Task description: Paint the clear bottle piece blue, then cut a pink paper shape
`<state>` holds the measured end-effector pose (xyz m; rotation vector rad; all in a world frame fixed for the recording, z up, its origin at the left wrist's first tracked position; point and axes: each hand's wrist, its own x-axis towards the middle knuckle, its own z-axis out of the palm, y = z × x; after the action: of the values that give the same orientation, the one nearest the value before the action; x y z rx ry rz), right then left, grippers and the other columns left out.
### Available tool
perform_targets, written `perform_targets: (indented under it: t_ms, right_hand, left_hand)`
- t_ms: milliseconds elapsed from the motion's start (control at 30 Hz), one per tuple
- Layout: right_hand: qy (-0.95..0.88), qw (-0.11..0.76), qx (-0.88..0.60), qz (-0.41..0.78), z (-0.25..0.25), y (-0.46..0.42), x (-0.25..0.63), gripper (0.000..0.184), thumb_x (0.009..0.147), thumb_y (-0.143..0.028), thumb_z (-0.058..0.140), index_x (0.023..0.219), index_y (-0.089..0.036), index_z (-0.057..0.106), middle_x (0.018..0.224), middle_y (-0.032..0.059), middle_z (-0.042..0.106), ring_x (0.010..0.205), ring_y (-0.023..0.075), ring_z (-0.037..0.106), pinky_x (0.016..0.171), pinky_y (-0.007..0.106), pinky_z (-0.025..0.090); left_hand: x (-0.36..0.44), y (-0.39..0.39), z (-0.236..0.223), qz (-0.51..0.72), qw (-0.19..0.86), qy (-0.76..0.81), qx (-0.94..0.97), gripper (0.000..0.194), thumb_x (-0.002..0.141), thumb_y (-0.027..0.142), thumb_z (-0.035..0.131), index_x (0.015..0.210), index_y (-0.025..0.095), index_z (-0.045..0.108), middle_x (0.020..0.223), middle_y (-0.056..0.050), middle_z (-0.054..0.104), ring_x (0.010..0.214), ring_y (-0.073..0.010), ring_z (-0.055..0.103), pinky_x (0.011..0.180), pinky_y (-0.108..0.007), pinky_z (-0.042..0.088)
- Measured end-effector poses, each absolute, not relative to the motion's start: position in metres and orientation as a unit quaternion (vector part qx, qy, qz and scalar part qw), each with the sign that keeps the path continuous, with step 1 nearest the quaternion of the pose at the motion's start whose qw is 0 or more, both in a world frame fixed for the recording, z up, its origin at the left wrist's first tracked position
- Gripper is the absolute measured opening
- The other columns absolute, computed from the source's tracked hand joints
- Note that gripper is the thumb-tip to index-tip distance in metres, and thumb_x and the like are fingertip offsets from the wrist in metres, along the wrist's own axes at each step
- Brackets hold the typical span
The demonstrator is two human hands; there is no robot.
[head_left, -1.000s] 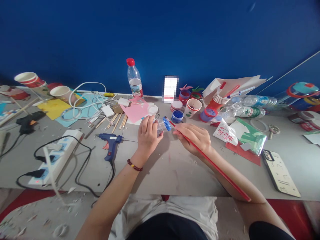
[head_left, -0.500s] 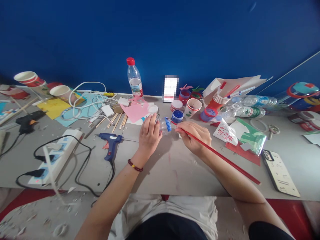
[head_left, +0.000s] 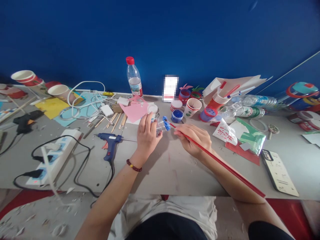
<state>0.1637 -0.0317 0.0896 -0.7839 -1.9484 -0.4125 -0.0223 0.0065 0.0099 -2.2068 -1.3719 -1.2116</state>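
Note:
My left hand [head_left: 147, 135] is wrapped round a clear plastic bottle piece [head_left: 160, 125], which lies on its side with blue paint on its right end. A red-handled paintbrush [head_left: 220, 160] is pinched in my right hand [head_left: 193, 139], its long handle running back over my forearm. The brush's tip meets the blue-painted end of the bottle piece. Just behind the hands stands an open jar of blue paint [head_left: 177, 115]. A paper cup [head_left: 193, 107] is to the right of that jar.
A blue glue gun [head_left: 110, 144] and a white power strip [head_left: 56, 156] with trailing cables lie at left. A red-capped bottle [head_left: 134, 80] stands at the back. Pink paper [head_left: 135, 111] lies before it. At right are a phone [head_left: 280, 173] and a green packet [head_left: 252, 136].
My left hand has shifted slightly left with the bottle piece, whose painted end has turned a little. The brush tip has moved slightly left, and its handle has swung lower.

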Motion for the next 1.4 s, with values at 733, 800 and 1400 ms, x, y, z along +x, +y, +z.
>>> perform_targets:
  t_ms: [733, 800, 1400]
  right_hand:
    - [-0.806, 0.471, -0.312, -0.177, 0.0812, -0.033, 0.1637, 0.005, 0.096, -0.018, 0.058, 0.099, -0.018, 0.062, 0.077, 0.0036, 0.074, 0.07, 0.0146, 0.071, 0.067, 0.024, 0.059]
    - [-0.807, 0.471, -0.309, -0.177, 0.0835, -0.0333, 0.1629, 0.004, 0.095, -0.017, 0.058, 0.098, -0.018, 0.062, 0.076, 0.0041, 0.073, 0.069, 0.0152, 0.071, 0.066, 0.024, 0.058]
    - [-0.807, 0.475, -0.309, -0.166, 0.0826, -0.0336, 0.1637, 0.006, 0.094, -0.016, 0.059, 0.099, -0.018, 0.062, 0.078, 0.0038, 0.074, 0.071, 0.015, 0.071, 0.069, 0.024, 0.059]
  left_hand:
    - [-0.0235, 0.0081, 0.0186, -0.428, 0.062, -0.485, -0.76, 0.045, 0.069, 0.03, 0.077, 0.104, 0.018, 0.052, 0.133, -0.021, 0.052, 0.129, -0.0382, 0.047, 0.108, -0.056, 0.043]
    - [-0.0236, 0.0079, 0.0191, -0.429, 0.043, -0.491, -0.757, 0.045, 0.068, 0.03, 0.078, 0.102, 0.019, 0.052, 0.132, -0.019, 0.052, 0.129, -0.0379, 0.047, 0.107, -0.056, 0.043]
    - [-0.0274, 0.0125, 0.0132, -0.445, -0.041, -0.524, -0.725, 0.041, 0.068, 0.037, 0.079, 0.093, 0.022, 0.05, 0.125, -0.015, 0.053, 0.126, -0.0345, 0.046, 0.106, -0.053, 0.043]
